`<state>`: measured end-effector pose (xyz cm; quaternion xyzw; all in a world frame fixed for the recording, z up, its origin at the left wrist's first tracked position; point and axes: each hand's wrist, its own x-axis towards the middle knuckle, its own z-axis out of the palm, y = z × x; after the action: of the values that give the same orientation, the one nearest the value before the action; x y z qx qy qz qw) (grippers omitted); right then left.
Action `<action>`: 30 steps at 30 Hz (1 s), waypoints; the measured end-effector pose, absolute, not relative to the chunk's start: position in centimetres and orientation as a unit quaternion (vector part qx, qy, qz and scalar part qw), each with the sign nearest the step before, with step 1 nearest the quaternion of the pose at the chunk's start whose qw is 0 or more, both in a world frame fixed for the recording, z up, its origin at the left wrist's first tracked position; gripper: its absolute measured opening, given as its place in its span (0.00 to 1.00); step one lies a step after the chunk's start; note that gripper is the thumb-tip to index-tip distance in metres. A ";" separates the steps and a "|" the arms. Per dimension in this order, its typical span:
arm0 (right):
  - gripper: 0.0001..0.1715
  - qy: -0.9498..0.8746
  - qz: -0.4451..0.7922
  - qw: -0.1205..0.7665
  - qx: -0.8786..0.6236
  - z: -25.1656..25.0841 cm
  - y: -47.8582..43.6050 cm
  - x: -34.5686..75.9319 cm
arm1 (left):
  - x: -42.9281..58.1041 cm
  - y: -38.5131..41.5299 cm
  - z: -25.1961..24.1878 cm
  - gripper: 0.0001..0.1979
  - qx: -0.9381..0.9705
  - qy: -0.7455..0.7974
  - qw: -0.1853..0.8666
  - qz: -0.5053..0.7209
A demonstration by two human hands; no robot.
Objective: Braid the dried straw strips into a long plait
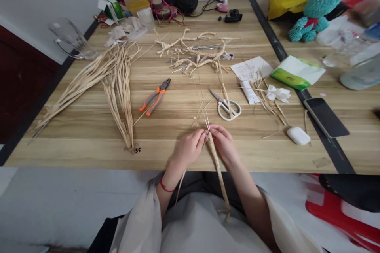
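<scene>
A raffia-wrapped wire stem (216,162) runs from my fingertips down over the table edge to my lap. Thin bare wires (204,112) stick out of its upper end, pointing away from me. My left hand (191,148) is closed in a pinch at the top of the wrapping, and a loose raffia strand (180,187) hangs below it. From the other side my right hand (224,144) pinches the same spot, thumb and fingers pressed together. Just beyond my hands lie white-handled scissors (221,106) and orange-grey pliers (156,97). Fingers partly hide the wrapping point.
Bundles of raffia (123,83) spread over the left side near a glass mug (73,39). Several wrapped branches (198,53) lie at the back. On the right are a phone (326,116), a white case (298,135), a tissue pack (297,72) and a turquoise crocheted doll (320,6).
</scene>
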<state>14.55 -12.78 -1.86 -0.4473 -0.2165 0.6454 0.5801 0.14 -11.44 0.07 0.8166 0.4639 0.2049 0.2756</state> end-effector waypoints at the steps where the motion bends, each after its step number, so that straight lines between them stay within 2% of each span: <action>1: 0.09 -0.214 0.647 0.581 -0.445 -1.8 -12.8 14.6 | 0.2 -11.4 0.0 0.14 0.817 0.462 0.275 0.208; 30: 0.14 -0.229 0.642 0.580 -0.447 -1.8 -13.0 14.7 | 0.0 -11.5 -0.4 0.13 0.828 0.440 0.272 0.216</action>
<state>14.72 -12.99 -1.75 -0.4471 -0.2292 0.6415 0.5796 0.01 -11.46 -0.38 0.8279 0.4404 0.2160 0.2719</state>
